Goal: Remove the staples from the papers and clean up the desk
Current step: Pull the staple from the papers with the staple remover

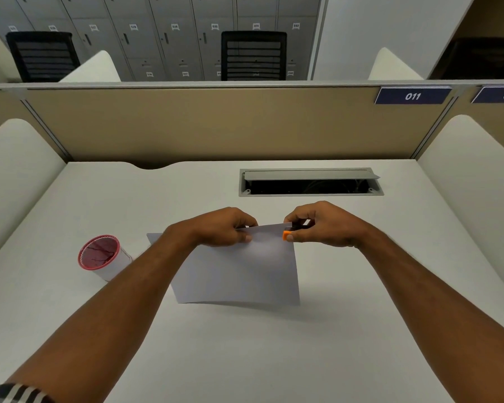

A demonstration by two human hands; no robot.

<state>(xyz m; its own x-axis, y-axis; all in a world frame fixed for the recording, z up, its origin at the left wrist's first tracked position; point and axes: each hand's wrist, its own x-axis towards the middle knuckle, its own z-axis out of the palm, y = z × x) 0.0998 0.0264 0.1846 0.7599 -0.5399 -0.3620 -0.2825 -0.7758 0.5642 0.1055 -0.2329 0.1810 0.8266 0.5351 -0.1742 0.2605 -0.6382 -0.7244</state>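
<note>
The papers [239, 269] are lifted off the counter [245, 359] near its middle, top edge held up between both hands, lower edge hanging just above the surface and bowing slightly. They look light, thin and floppy, easy to crease or tear at a corner. The left hand [224, 226] pinches the top edge with thumb and fingers pressed together, close to the right corner, a sensible place to brace. The right hand [320, 225] has its grip closed on a small orange-and-black staple remover [288, 234] at that top right corner. A red-rimmed cup [101, 254] stands at the left.
</note>
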